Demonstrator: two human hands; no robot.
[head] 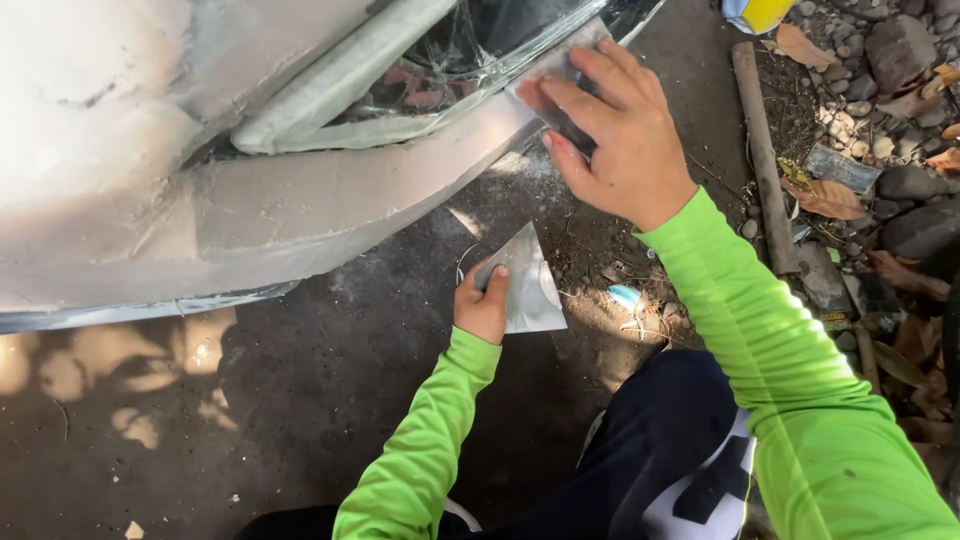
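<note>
While my right hand [620, 140] lies flat against the grey, sanded car bumper [330, 200], its fingers are spread and pressing a dark sheet of sandpaper [560, 85] onto the panel just below the cracked headlight [450, 60]. I see the sheet mostly covered by my palm, with only its upper edge and a dark strip near the thumb showing. My left hand [483, 305] hangs lower, near the ground, its grip pinching a second grey sheet [525, 280] between thumb and curled fingers; that sheet stands up off the dirt floor [300, 400], well apart from the bumper. Both sleeves are bright green. To the right, a wooden stick [762, 150] lies along the ground beside stones and dry leaves [880, 130], and a small blue scrap [625, 296] rests just beside the held sheet
</note>
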